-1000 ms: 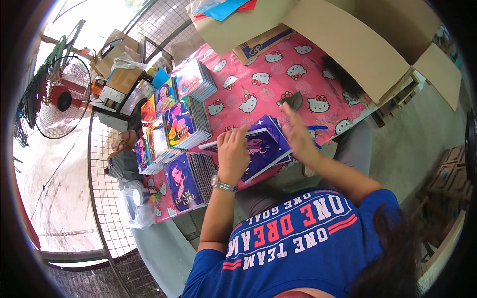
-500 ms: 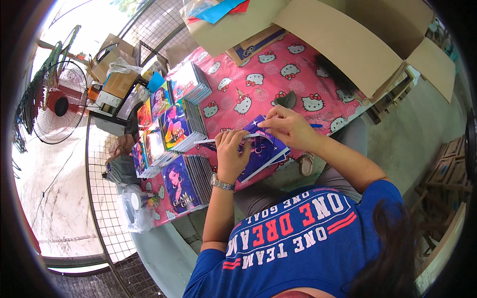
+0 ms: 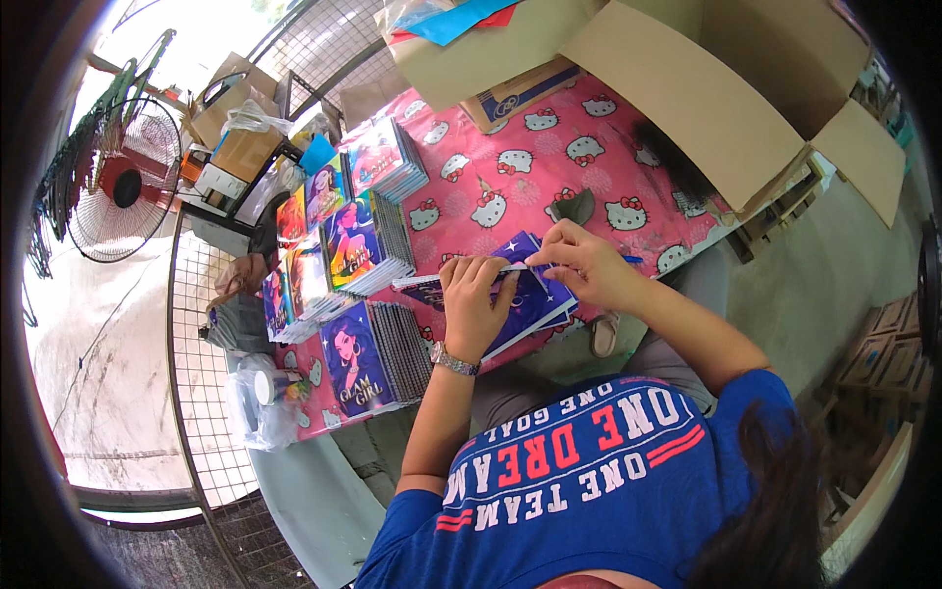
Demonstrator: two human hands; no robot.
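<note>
My left hand (image 3: 476,302) is closed round a dark purple notebook (image 3: 422,288), its pale spine edge tilted up. At the right end of that edge, my right hand (image 3: 579,263) has thumb and forefinger pinched together; whatever small thing lies between them is hidden. Beneath and beside the held notebook lie more purple notebooks (image 3: 555,298), slightly fanned on the table. A blue pen (image 3: 633,259) shows just past my right hand, and a dark grey-green object (image 3: 573,206) sits beyond it.
Stacks of spiral notebooks (image 3: 355,358) with colourful covers stand at the left of the pink-clothed table (image 3: 471,162). A large open carton (image 3: 697,93) is at the far right. A clear plastic bag (image 3: 263,417) rests by the left edge; a fan (image 3: 126,187) stands beyond.
My right hand has come slightly lower and closer to the end of the notebook's spine edge. My left hand keeps its hold. The whole view has shifted a little.
</note>
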